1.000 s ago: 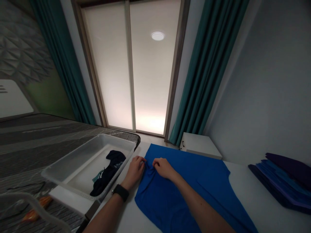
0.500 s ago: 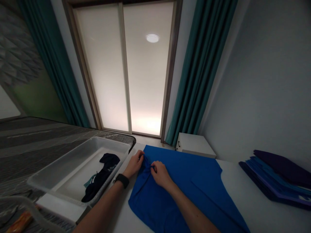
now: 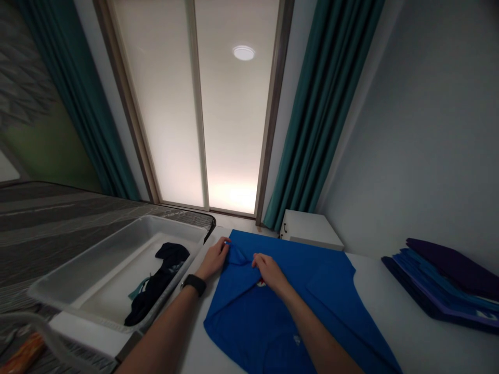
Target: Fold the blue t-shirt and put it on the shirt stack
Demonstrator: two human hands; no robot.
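Observation:
A blue shirt [image 3: 312, 280] lies spread over the white table [image 3: 380, 306], its left part folded and rumpled. My left hand [image 3: 217, 255], with a dark watch on its wrist, pinches the cloth at the far left corner. To the right of it, my right hand [image 3: 268, 271] grips another part of the cloth between thumb and fingers. The fabric between the two hands is slightly lifted, and a small red and white mark shows beside the right hand. My right forearm covers part of the shirt.
Left of the table, a translucent plastic bin [image 3: 117, 244] holds dark clothing [image 3: 159, 280]. A stack of folded clothes [image 3: 440, 285] lies at the table's right. Behind stand a white cabinet [image 3: 312, 228], teal curtains [image 3: 319, 119] and a sliding door [image 3: 237, 130].
My right hand has moved a little to the right with the cloth, widening the gap between my hands. A red and white mark and a small light print now show on the shirt.

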